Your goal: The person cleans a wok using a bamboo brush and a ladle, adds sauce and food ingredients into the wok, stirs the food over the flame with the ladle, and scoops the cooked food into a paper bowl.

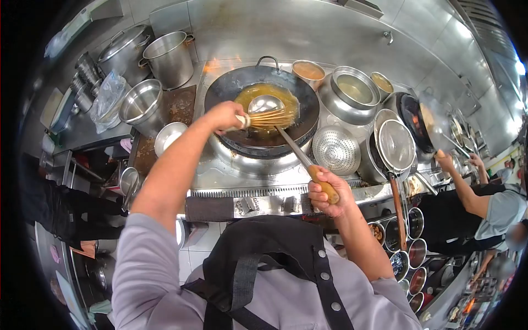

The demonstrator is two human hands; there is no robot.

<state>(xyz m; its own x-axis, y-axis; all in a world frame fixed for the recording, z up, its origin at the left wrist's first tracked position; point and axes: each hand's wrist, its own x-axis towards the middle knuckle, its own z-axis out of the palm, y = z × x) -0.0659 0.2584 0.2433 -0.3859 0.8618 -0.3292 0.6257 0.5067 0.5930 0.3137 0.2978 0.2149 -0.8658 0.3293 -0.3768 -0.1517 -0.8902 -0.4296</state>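
Note:
A large dark wok (225, 91) sits on the burner in front of me, with yellowish liquid (247, 98) in its bottom. My left hand (224, 117) is closed around the bound end of a bamboo wok brush (269, 117), whose bristles spread over the wok. My right hand (333, 192) grips the wooden handle of a ladle (266, 103). The ladle's metal bowl rests in the liquid, beside and partly behind the bristles. Its shaft slants from the wok down toward me.
Right of the wok lies a perforated strainer (336, 149), near a pot of cloudy liquid (355, 89) and mesh strainers (396, 144). Flames (213, 66) show behind the wok. Steel pots (169, 60) stand at left. A co-worker (473, 203) handles another wok (412, 121) at right.

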